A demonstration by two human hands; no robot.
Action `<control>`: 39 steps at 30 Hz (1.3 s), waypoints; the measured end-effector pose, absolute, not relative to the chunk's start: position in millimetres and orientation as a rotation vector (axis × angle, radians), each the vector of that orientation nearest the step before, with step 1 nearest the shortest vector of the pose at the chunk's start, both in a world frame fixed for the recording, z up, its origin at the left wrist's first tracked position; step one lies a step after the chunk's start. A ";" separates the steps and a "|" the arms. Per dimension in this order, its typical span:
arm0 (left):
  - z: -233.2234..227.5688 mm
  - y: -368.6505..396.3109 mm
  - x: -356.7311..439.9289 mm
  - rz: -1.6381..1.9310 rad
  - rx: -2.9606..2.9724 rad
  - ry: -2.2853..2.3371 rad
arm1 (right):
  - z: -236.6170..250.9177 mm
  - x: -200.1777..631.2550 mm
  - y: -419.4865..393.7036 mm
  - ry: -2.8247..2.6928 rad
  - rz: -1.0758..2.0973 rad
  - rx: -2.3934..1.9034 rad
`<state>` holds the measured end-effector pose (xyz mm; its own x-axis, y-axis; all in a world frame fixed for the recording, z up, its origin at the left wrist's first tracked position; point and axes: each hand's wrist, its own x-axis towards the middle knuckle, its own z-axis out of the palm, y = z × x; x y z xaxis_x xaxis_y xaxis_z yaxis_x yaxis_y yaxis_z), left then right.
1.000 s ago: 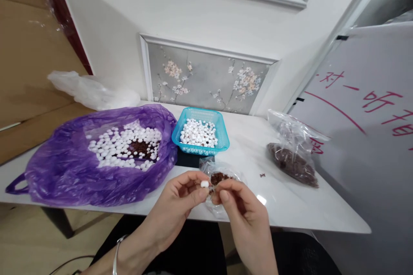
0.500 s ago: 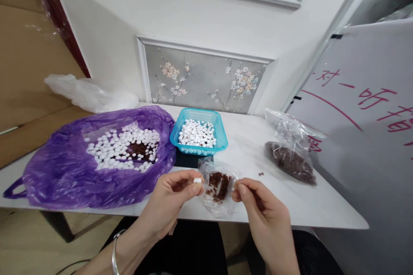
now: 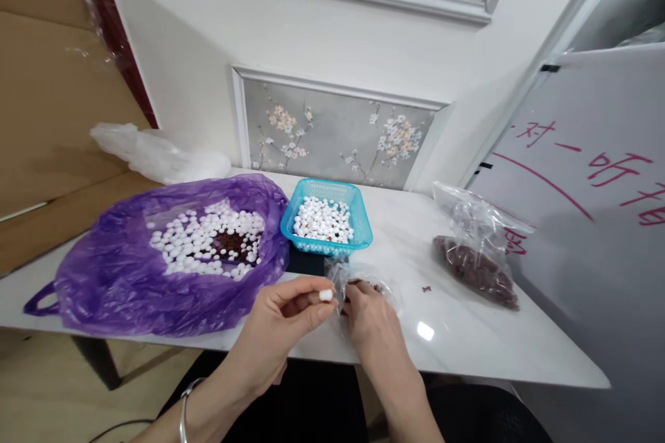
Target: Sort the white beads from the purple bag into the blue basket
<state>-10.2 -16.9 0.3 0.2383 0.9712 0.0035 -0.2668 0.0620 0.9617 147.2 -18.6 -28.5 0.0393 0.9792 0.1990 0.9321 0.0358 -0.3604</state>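
My left hand (image 3: pixel 283 322) pinches a small white bead (image 3: pixel 326 295) between thumb and forefinger above the table's near edge. Just right of it, my right hand (image 3: pixel 370 322) has its fingertips in a small clear bag of dark red-brown bits (image 3: pixel 370 287) lying on the white table (image 3: pixel 467 332); whether it grips anything there is hidden. Behind the hands a turquoise basket (image 3: pixel 361 225) holds several white beads. To the left, an open purple plastic bag (image 3: pixel 104 270) holds many white beads around a patch of dark bits.
A larger clear bag of dark red-brown bits (image 3: pixel 475 259) lies at the right, with a stray dark bit (image 3: pixel 426 288) near it. A crumpled white plastic bag (image 3: pixel 161 156) sits at the back left. A white board with red writing (image 3: pixel 597 173) leans on the right.
My right hand moved left from beside the small clear bag onto it, fingertips now inside. My left hand kept hold of the white bead. The camera tilted slightly.
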 end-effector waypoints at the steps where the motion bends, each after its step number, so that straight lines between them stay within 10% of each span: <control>1: 0.6 -16.0 -10.4 1.137 1.120 0.863 | -29.3 146.8 -18.7 -1.940 0.146 -1.935; 14: 51.9 107.9 -36.6 1.138 2.087 1.371 | -64.5 160.3 -19.2 -1.861 0.081 -1.629; 26: 17.0 89.2 -125.0 0.612 2.235 1.453 | -47.1 155.8 -40.6 -1.578 0.161 -1.509; 39: 15.3 58.1 -101.9 0.945 1.864 1.325 | -31.2 146.9 -51.6 -1.267 0.553 -1.463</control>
